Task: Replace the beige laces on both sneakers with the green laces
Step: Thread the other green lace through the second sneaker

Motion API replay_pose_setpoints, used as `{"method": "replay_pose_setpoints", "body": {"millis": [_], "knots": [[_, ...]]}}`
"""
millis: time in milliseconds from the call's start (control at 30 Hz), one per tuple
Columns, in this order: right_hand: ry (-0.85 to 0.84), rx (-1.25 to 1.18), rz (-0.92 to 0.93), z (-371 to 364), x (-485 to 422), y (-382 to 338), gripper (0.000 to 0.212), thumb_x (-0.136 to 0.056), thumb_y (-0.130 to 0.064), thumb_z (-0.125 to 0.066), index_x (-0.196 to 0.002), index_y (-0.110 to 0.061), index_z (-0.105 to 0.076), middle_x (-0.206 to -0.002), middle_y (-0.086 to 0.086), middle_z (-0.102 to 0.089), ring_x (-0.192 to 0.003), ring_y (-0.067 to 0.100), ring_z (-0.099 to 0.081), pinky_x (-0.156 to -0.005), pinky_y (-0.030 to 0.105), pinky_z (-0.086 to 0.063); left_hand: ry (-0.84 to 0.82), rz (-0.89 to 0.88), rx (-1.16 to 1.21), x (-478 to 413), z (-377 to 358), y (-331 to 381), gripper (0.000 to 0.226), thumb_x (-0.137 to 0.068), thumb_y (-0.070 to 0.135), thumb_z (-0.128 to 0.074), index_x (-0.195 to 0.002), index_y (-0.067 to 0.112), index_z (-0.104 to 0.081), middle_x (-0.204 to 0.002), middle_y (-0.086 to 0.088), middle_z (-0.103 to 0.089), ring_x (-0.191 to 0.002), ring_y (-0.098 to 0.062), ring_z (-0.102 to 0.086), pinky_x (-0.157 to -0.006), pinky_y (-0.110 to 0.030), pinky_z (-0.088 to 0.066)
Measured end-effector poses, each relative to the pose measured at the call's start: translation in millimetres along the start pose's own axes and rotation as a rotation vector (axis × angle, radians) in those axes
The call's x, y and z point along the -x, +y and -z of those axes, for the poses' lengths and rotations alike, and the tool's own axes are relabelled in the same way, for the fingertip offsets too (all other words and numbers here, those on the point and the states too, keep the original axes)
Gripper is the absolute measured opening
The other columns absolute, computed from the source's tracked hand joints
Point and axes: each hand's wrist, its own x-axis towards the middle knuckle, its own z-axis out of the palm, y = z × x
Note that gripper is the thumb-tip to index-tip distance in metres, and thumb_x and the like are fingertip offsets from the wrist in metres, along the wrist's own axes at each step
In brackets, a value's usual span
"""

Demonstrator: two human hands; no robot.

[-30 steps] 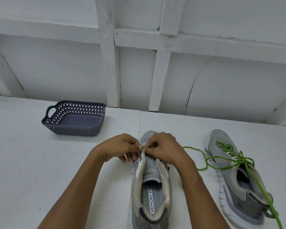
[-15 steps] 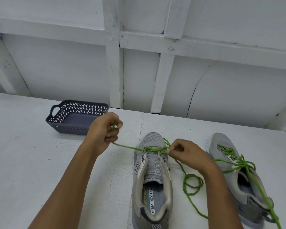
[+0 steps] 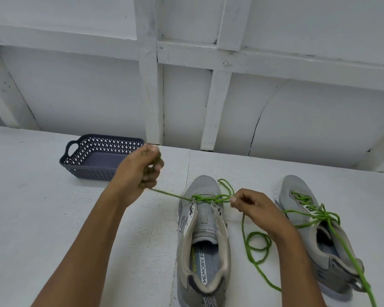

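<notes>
Your left hand [image 3: 140, 171], fingers [image 3: 156, 167] curled round the thin green lace [image 3: 171, 194], has pulled it taut leftward from the grey mesh sneaker [image 3: 203, 189] on the white counter [image 3: 53, 218]. Your right hand [image 3: 253, 207] pinches the other side. Bottom row looks threaded; upper eyelets remain.

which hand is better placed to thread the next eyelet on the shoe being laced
Right, probably. The right hand pinches the green lace just beside the eyelets of the sneaker, while the left hand grips the other end, taut and far out toward the basket.
</notes>
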Motion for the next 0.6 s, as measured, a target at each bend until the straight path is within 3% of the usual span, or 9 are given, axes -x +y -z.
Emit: {"method": "replay_pose_setpoints", "body": {"millis": [100, 167, 267, 367, 400, 433, 500, 533, 600], "knots": [[-0.014, -0.163, -0.046, -1, 0, -1, 0.029, -0.099, -0.027, -0.056, -0.076, -0.010, -0.061, -0.061, 0.000, -0.053, -0.058, 0.014, -0.048, -0.061, 0.027, -0.043, -0.161, 0.172, -0.739, 5, 2, -11, 0.008, -0.095, 0.025, -0.063, -0.097, 0.017, -0.062, -0.076, 0.004, -0.062, -0.049, -0.006, -0.038, -0.045, -0.020, -0.032], [-0.002, -0.245, -0.079, -3, 0, -1, 0.032, -0.098, -0.030, -0.057, -0.073, -0.009, -0.059, -0.057, -0.001, -0.041, -0.053, 0.014, -0.037, -0.054, 0.026, -0.039, -0.340, 0.204, -0.969, 11, -1, -17, 0.004, -0.093, 0.027, -0.067, -0.092, 0.024, -0.070, -0.077, 0.011, -0.066, -0.053, 0.000, -0.048, -0.051, -0.015, -0.037], [0.029, -0.410, -0.141, -7, -1, 3, 0.034, -0.098, -0.031, -0.057, -0.070, -0.011, -0.053, -0.056, -0.003, -0.029, -0.051, 0.013, -0.028, -0.048, 0.024, -0.032, -0.268, 0.064, -0.680, 11, -3, -13, 0.012, -0.097, 0.018, -0.059, -0.087, 0.015, -0.067, -0.082, 0.003, -0.070, -0.071, -0.009, -0.059, -0.061, -0.018, -0.044], [0.065, -0.487, -0.216, -11, -3, 7, 0.037, -0.097, -0.030, -0.058, -0.066, -0.014, -0.046, -0.056, -0.003, -0.025, -0.049, 0.012, -0.024, -0.047, 0.025, -0.025, -0.072, -0.024, 0.024, 6, -2, 0, 0.020, -0.101, 0.018, -0.044, -0.086, 0.011, -0.055, -0.091, -0.012, -0.071, -0.092, -0.027, -0.069, -0.081, -0.038, -0.056], [0.085, -0.487, -0.229, -13, -3, 8, 0.037, -0.097, -0.027, -0.059, -0.064, -0.015, -0.045, -0.056, -0.002, -0.027, -0.048, 0.013, -0.026, -0.047, 0.025, -0.026, -0.044, -0.035, 0.230, 4, -1, 2, 0.023, -0.102, 0.019, -0.040, -0.085, 0.012, -0.053, -0.082, -0.012, -0.068, -0.081, -0.027, -0.069, -0.076, -0.040, -0.058], [0.110, -0.490, -0.234, -14, -3, 9, 0.037, -0.096, -0.023, -0.060, -0.062, -0.015, -0.046, -0.056, 0.000, -0.032, -0.048, 0.013, -0.031, -0.046, 0.025, -0.029, -0.019, -0.032, 0.331, 2, -1, 2, 0.024, -0.103, 0.020, -0.039, -0.084, 0.013, -0.051, -0.072, -0.008, -0.062, -0.062, -0.022, -0.063, -0.062, -0.034, -0.056], [0.150, -0.544, -0.227, -16, -4, 9, 0.034, -0.093, -0.015, -0.060, -0.061, -0.013, -0.050, -0.059, 0.003, -0.045, -0.053, 0.015, -0.045, -0.050, 0.027, -0.040, 0.000, 0.037, 0.154, 1, 0, 0, 0.020, -0.102, 0.022, -0.044, -0.084, 0.015, -0.048, -0.064, -0.001, -0.051, -0.045, -0.010, -0.037, -0.040, -0.020, -0.031], [0.162, -0.597, -0.222, -17, -5, 8, 0.033, -0.093, -0.012, -0.060, -0.061, -0.012, -0.051, -0.062, 0.005, -0.052, -0.058, 0.017, -0.052, -0.054, 0.029, -0.044, -0.013, 0.093, -0.078, 0, 1, -4, 0.017, -0.100, 0.022, -0.050, -0.087, 0.013, -0.049, -0.066, 0.000, -0.051, -0.046, -0.009, -0.031, -0.039, -0.020, -0.024], [0.170, -0.680, -0.220, -19, -7, 8, 0.031, -0.092, -0.009, -0.060, -0.062, -0.010, -0.053, -0.069, 0.008, -0.060, -0.064, 0.019, -0.059, -0.059, 0.032, -0.048, -0.128, 0.220, -0.595, 3, 3, -16, 0.015, -0.095, 0.025, -0.062, -0.096, 0.010, -0.059, -0.074, -0.001, -0.058, -0.050, -0.009, -0.032, -0.042, -0.022, -0.026]]}}
